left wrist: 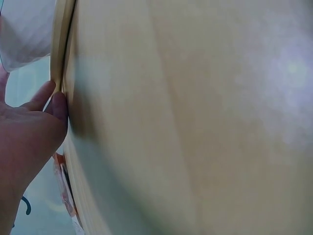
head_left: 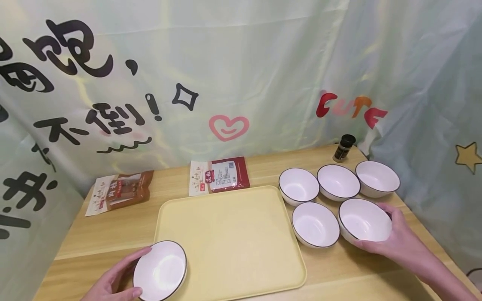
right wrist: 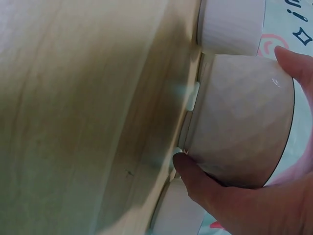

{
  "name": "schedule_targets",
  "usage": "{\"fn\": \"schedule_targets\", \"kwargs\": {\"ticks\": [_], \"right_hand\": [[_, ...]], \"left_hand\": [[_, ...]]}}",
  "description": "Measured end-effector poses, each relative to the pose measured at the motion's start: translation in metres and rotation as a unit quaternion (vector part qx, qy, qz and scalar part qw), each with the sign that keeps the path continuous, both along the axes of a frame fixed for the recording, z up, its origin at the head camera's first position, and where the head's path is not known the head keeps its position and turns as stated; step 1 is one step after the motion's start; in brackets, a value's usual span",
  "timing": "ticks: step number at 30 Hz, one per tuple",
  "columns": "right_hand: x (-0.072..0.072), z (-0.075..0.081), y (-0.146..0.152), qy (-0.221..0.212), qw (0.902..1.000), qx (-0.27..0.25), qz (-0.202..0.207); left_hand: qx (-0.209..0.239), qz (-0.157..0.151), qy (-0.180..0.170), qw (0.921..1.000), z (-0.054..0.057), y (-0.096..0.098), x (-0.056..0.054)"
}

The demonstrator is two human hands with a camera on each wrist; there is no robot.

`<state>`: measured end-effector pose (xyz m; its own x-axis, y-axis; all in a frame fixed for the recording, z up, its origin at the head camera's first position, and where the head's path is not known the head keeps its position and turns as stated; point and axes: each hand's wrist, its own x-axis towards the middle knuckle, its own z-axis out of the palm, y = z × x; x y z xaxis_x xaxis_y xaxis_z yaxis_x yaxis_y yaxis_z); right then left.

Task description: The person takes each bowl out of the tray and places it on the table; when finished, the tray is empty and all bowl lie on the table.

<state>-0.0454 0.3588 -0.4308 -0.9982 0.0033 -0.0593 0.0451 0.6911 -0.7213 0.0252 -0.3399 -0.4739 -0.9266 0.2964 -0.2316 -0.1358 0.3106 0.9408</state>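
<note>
My left hand [head_left: 114, 280] holds a white bowl with a dark rim [head_left: 161, 269] by its left side, over the near left corner of a pale yellow tray [head_left: 233, 246]. In the left wrist view, fingers [left wrist: 41, 95] touch or lie close to the tray's edge, below the bowl [left wrist: 24, 36]. On the right, my right hand [head_left: 397, 236] grips a second white bowl [head_left: 364, 221] between thumb and fingers. The faceted outer wall of that bowl [right wrist: 239, 112] shows in the right wrist view, its base near the wooden table [right wrist: 73, 112].
Several matching bowls, such as one front bowl [head_left: 315, 225], stand right of the tray. Behind them is a black-capped spice jar [head_left: 343, 149]. A brown spice packet [head_left: 122, 190] and a red-white packet [head_left: 220, 175] lie toward the back, before a printed curtain [head_left: 263, 75].
</note>
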Motion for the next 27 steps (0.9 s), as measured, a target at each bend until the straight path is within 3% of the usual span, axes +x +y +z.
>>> {"fn": "schedule_targets", "kwargs": {"ticks": [5,20,23,27], "right_hand": [[-0.002,-0.001,0.0,-0.008,1.0,0.004,0.002],[-0.007,-0.01,0.0,-0.014,0.9998,-0.001,0.012],[-0.008,-0.013,-0.001,-0.004,0.9999,0.0,0.009],[-0.008,-0.013,0.0,-0.01,0.9999,0.0,0.008]], "left_hand": [[-0.006,0.003,0.008,0.9999,0.002,0.001,0.001],[0.006,0.009,-0.04,0.9991,-0.001,-0.003,0.002],[0.006,0.006,-0.018,0.9998,0.0,-0.002,0.004],[0.034,-0.038,0.066,0.9965,-0.002,0.0,0.002]]}}
